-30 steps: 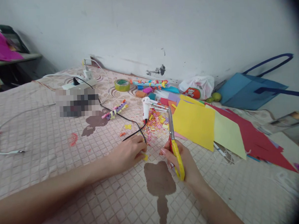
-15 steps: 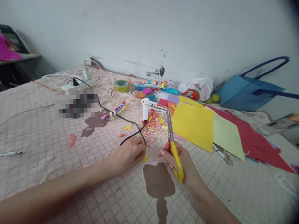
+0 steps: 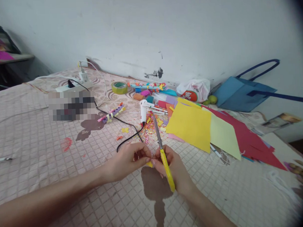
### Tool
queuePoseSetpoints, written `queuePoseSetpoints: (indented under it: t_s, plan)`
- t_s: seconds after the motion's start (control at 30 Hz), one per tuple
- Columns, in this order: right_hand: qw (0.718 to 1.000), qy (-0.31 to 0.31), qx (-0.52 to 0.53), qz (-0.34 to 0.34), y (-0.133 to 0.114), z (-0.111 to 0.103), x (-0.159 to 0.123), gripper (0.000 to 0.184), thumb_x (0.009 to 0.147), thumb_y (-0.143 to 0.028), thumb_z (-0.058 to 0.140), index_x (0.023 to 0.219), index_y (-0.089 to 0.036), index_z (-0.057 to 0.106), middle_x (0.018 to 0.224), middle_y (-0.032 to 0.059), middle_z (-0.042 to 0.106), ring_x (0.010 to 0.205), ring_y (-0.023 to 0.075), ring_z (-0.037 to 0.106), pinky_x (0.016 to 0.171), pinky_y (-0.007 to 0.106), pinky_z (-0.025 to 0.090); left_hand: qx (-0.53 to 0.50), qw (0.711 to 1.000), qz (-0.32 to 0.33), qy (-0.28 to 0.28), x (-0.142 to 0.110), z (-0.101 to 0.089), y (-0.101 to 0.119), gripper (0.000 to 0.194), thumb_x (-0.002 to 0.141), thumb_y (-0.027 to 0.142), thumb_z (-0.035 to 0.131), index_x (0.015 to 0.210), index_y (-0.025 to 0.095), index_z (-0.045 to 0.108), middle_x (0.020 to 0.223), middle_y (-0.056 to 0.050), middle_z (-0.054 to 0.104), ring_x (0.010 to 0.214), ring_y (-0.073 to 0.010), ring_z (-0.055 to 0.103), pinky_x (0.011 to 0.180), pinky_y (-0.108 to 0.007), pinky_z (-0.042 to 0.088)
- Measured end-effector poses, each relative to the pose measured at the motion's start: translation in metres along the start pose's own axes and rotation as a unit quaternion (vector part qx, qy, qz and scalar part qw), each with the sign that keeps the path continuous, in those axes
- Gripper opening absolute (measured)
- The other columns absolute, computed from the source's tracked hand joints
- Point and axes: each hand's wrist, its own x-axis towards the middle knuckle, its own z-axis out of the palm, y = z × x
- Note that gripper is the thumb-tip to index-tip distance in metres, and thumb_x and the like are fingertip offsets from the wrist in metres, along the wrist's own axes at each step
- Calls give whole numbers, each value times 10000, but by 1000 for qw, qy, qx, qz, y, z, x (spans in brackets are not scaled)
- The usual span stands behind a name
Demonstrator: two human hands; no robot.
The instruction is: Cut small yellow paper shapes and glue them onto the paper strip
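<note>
My left hand (image 3: 129, 160) is closed, its thumb and finger pinching a small yellow paper piece (image 3: 149, 164). Meeting it at the fingertips is my right hand (image 3: 173, 164), whose thumb and finger also touch that piece. A pair of scissors (image 3: 165, 166) with yellow handles stays in my right hand, blades pointing away toward the wall and looking closed. Beyond the blades lies a heap of colourful paper scraps (image 3: 154, 125). Next to the heap stands a white glue gun (image 3: 143, 112) with a black cord.
Yellow sheets (image 3: 191, 125) and red sheets (image 3: 257, 143) lie to the right, before a blue bag (image 3: 242, 93). A decorated purple stick (image 3: 113, 114), a tape roll (image 3: 119, 88) and a power strip (image 3: 74, 85) are on the left. The black cord (image 3: 127, 122) crosses the cloth.
My hands have come together, and my right hand has moved left with the scissors until its fingertips meet the left hand's at the yellow piece. The view has shifted slightly.
</note>
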Motion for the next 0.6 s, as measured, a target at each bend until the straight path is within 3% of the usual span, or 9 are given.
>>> queuePoseSetpoints:
  t_s: [0.17,0.6]
  plan:
    - [999,28,-10,-12,-4,2,-1,215,650,-281,642,749,-206,467,645,-48,518,415,69,390,386,208,322,-102,995,-1,24,2,6,-7,183,814,314,521,872,143,550,797,-34,601,715,-132,556,621,-237,431]
    - [999,29,13,-27,-1,0,0,242,658,-298,667,762,-202,470,691,-33,532,442,68,406,410,207,354,-146,988,-48,8,3,7,-6,202,777,328,567,753,131,532,650,7,539,585,-95,477,528,-208,370]
